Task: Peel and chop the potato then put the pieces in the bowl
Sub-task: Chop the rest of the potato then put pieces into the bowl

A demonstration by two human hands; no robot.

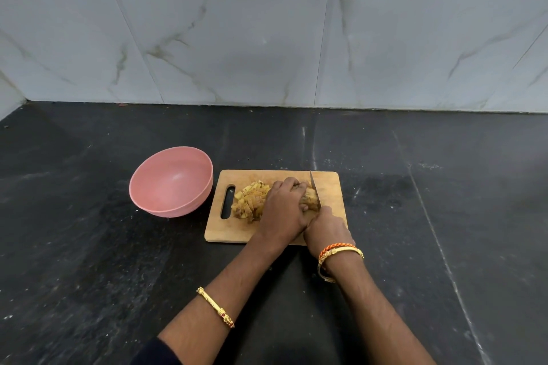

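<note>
On the wooden cutting board my left hand curls over the uncut part of the potato and holds it down. My right hand grips the handle of a knife, whose blade stands against the right side of the potato. A heap of chopped potato pieces lies on the board just left of my left hand. The pink bowl stands on the counter left of the board, with nothing visible inside it.
The board and bowl sit on a dark stone counter. A white marble-tiled wall rises behind it. The board has a handle slot at its left end, next to the bowl.
</note>
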